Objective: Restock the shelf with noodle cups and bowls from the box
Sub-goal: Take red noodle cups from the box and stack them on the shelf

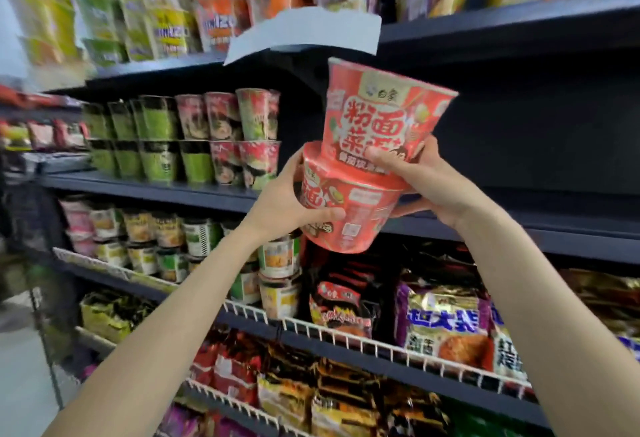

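Two red noodle bowls are held up in front of the dark shelf point(485, 225). The upper red bowl point(381, 111) is tilted, its base resting on the lid of the lower red bowl point(346, 208). My left hand point(287, 201) grips the lower bowl from the left, thumb across its front. My right hand point(422, 177) grips the base of the upper bowl, with fingers also under the rim of the lower one. Both bowls hang in the air before the dark open stretch of shelf to the right of the stacked cups. The box is out of view.
Stacked green and red noodle cups point(194, 139) fill the left of that shelf. A white paper tag point(304, 35) hangs from the shelf above. Smaller cups point(277, 263) and noodle packets point(446, 326) behind white wire rails point(346, 332) fill the lower shelves.
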